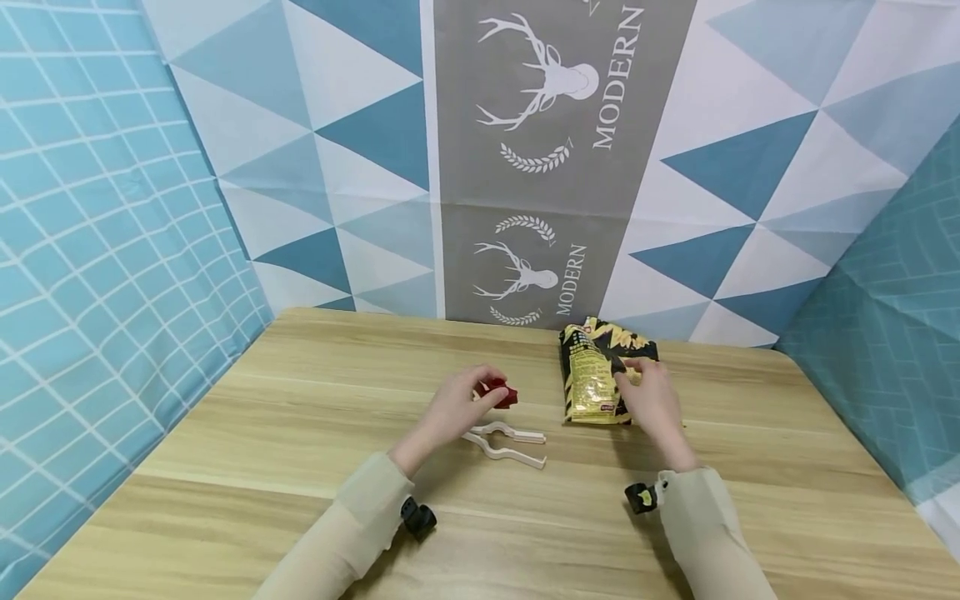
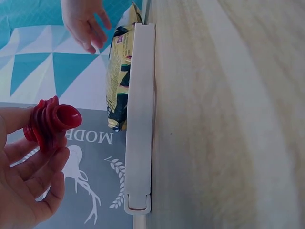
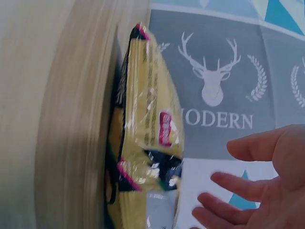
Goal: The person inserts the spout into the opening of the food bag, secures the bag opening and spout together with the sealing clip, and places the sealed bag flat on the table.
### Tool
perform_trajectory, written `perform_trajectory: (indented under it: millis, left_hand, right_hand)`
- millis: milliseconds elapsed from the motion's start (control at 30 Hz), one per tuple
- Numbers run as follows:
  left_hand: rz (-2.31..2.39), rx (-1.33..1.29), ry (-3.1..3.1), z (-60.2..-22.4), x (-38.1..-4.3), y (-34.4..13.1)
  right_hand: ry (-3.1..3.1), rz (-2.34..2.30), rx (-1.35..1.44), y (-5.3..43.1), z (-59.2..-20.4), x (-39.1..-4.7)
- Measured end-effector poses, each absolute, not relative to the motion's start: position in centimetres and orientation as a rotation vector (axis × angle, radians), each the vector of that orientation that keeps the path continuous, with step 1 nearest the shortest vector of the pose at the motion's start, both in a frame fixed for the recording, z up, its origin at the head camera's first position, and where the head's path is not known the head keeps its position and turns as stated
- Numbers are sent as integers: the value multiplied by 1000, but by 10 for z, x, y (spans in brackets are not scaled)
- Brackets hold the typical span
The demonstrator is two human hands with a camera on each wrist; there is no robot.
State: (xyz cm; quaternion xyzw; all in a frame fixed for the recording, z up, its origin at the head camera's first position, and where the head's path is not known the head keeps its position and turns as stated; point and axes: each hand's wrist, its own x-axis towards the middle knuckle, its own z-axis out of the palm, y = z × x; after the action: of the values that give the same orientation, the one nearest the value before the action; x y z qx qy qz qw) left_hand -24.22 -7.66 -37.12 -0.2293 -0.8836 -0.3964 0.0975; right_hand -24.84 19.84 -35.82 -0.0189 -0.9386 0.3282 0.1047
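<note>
My left hand [image 1: 459,403] pinches a red plastic spout [image 2: 50,124] between thumb and fingers, raised over the table. The spout has a round hollow opening and ridged sides. Just below that hand lies a white bag clip [image 1: 504,442], spread open in a V; it looms close in the left wrist view. To the right, a yellow and black snack bag [image 1: 591,383] rests on its side near the table's back. My right hand [image 1: 654,402] hovers at the bag's right side, its fingers [image 3: 238,183] apart and loosely extended, holding nothing in the right wrist view.
The wooden table [image 1: 315,400] reaches back to a patterned cloth wall [image 1: 375,167] with deer heads and triangles. Blue tiled cloth [image 1: 97,233] hangs on the left and teal cloth [image 1: 892,333] on the right. Each wrist carries a small black camera [image 1: 417,518].
</note>
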Motion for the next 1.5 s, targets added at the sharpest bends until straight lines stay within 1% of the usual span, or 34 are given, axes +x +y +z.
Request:
perform_trajectory:
  millis: [167, 667, 1233, 1500]
  left_hand:
    - [-1176, -646, -2641, -370, -242, -76]
    - [-1138, -656, -2633, -373, -243, -76]
    - [-1141, -646, -2635, -372, -243, -78]
    - [-1153, -636, -2643, -371, -243, -78]
  right_hand:
    - [-2799, 981, -135, 208, -360, -251]
    - [-2947, 1020, -174, 225, -372, -255]
    - [-3013, 1254, -162, 237, -379, -258]
    - [-2967, 1334, -220, 239, -380, -259]
